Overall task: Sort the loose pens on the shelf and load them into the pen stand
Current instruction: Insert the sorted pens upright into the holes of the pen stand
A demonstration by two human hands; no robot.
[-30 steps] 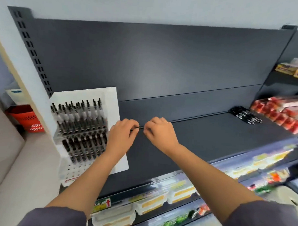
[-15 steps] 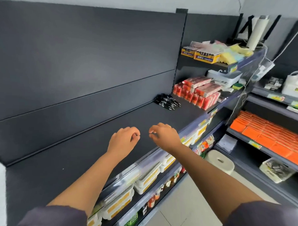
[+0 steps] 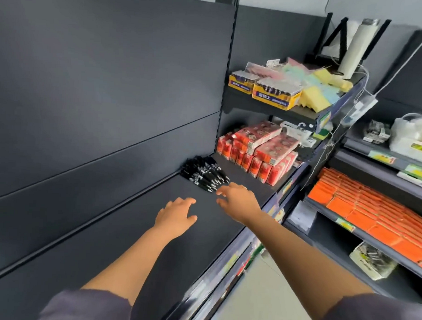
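A heap of loose black pens [image 3: 203,172] lies at the far right end of the dark shelf [image 3: 106,247], against the back panel. My right hand [image 3: 238,200] hovers just in front of the heap, fingers spread, holding nothing. My left hand [image 3: 177,216] floats over the shelf a little nearer and to the left, also with fingers apart and nothing in it. The pen stand is out of view.
Red packets [image 3: 258,152] are stacked just right of the pens on the adjoining shelf. Above them sit yellow battery boxes [image 3: 274,92] and sponges. Orange packs [image 3: 371,208] fill a lower shelf at right. The shelf's front edge [image 3: 225,263] drops to lower shelves.
The view swung right, away from the pen stand, toward the pen heap. Both hands opened from pinched and reached forward; the right hand is now close to the pens.
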